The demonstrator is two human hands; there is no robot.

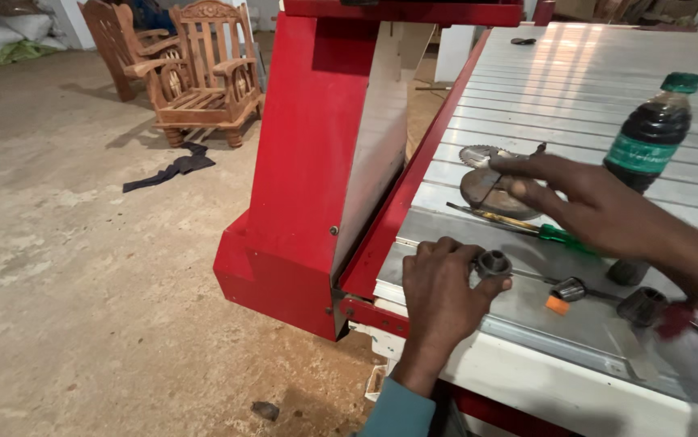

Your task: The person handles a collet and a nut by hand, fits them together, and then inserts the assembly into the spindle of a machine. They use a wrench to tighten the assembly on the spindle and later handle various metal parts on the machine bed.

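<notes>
Steel nut (493, 264), bore facing up, sits pinched in your left hand (439, 293) fingers; your right hand (608, 212) fingers, spread, press the round blade (488, 188) beyond.

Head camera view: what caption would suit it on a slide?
Left hand grips a small dark metal collar on a ribbed aluminium table; right hand reaches for round toothed blades.

- A woodworking or furniture workshop, to judge by the machine and the goods.
- A large red machine frame (308, 154) carries a ribbed metal bed (575, 89).
- Toothed saw blades (486, 174) and a screwdriver (527, 226) lie on the bed.
- Unfinished carved wooden chairs (195, 73) stand on the dusty concrete floor (82, 267).
- Filled white sacks (1, 32) are piled behind.
</notes>
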